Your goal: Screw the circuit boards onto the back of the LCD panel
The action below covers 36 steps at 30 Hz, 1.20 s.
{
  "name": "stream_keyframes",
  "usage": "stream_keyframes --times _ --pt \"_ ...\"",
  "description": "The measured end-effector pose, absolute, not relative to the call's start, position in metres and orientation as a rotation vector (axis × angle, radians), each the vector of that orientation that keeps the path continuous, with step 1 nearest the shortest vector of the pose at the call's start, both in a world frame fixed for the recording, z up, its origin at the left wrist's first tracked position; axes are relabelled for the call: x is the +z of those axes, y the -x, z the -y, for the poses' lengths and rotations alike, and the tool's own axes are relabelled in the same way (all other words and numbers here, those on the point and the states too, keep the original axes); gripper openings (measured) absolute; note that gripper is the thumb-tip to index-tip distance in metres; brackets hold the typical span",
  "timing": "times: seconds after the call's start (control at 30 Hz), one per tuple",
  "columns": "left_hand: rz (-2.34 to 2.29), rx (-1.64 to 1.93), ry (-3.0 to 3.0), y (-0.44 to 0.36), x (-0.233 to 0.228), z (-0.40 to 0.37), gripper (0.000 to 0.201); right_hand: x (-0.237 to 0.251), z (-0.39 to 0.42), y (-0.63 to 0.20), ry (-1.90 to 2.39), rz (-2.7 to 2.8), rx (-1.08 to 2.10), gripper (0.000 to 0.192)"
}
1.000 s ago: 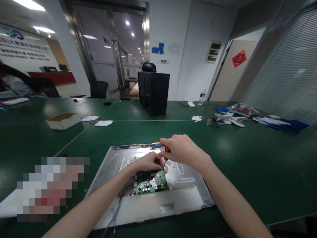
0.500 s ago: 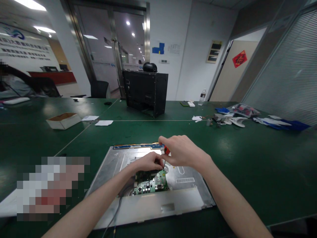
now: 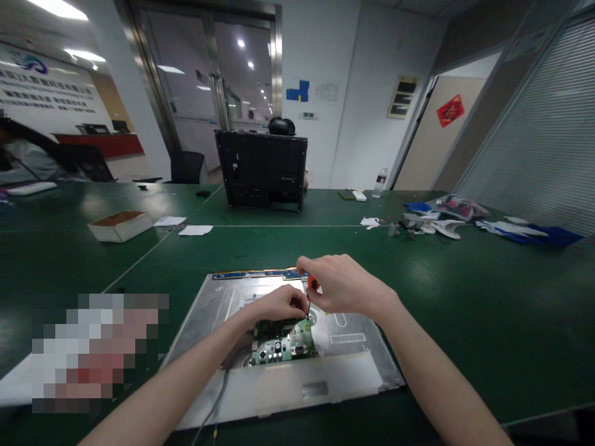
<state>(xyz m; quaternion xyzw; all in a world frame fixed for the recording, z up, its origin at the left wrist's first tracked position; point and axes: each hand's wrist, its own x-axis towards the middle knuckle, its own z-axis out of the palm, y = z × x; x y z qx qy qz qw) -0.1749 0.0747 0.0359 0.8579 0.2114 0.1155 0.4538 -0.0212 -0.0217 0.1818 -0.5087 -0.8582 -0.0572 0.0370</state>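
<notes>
My right hand (image 3: 346, 286) is curled tight around a small screwdriver (image 3: 310, 291) with an orange handle. I hold it almost straight up. Its thin metal tip points down at the far right corner of the green circuit board (image 3: 284, 344). My left hand (image 3: 279, 304) sits just beside it, with the fingertips pinched close around the bottom of the screwdriver. I cannot tell if those fingers hold a screw, because it is too small to see.

The circuit board lies on the gray metal back of a flat screen panel (image 3: 279, 384). The panel lies flat on the green table (image 3: 465, 310), right in front of me. A thin blue strip (image 3: 253, 273) runs along the far edge of the panel. A gray cable (image 3: 218, 390) comes off the board toward me.

Far across the table stands a black monitor shell (image 3: 260, 168), upright. To the left is an open white box (image 3: 119, 225) with papers (image 3: 195, 230) near it. To the right lie white and blue gloves (image 3: 525, 229) and a water bottle (image 3: 380, 181).
</notes>
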Motion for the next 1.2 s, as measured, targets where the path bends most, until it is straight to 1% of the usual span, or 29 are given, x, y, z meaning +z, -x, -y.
stream_keyframes --times 0.13,0.3,0.5,0.73,1.03,1.2 --pt "-0.477 0.285 -2.105 0.1750 0.0353 -0.0749 0.010 0.1806 0.0194 0.0223 1.632 2.611 -0.228 0.031" --pt "-0.539 0.248 -2.102 0.1750 0.0346 -0.0738 0.011 0.1784 0.0147 0.0223 1.692 2.563 -0.267 0.032" --pt "-0.512 0.266 -2.127 0.1747 0.0379 -0.0732 0.011 0.1782 0.0170 0.0203 1.622 2.583 -0.246 0.017" --pt "-0.533 0.256 -2.157 0.1745 0.0381 -0.0739 0.011 0.1809 0.0211 0.0186 1.547 2.630 -0.131 0.027" --pt "-0.493 0.297 -2.150 0.1753 0.0354 -0.0741 0.012 0.1819 0.0222 0.0236 1.672 2.611 -0.214 0.030" --pt "-0.533 0.251 -2.155 0.1740 0.0390 -0.0718 0.012 0.1812 0.0215 0.0229 1.657 2.609 -0.222 0.018"
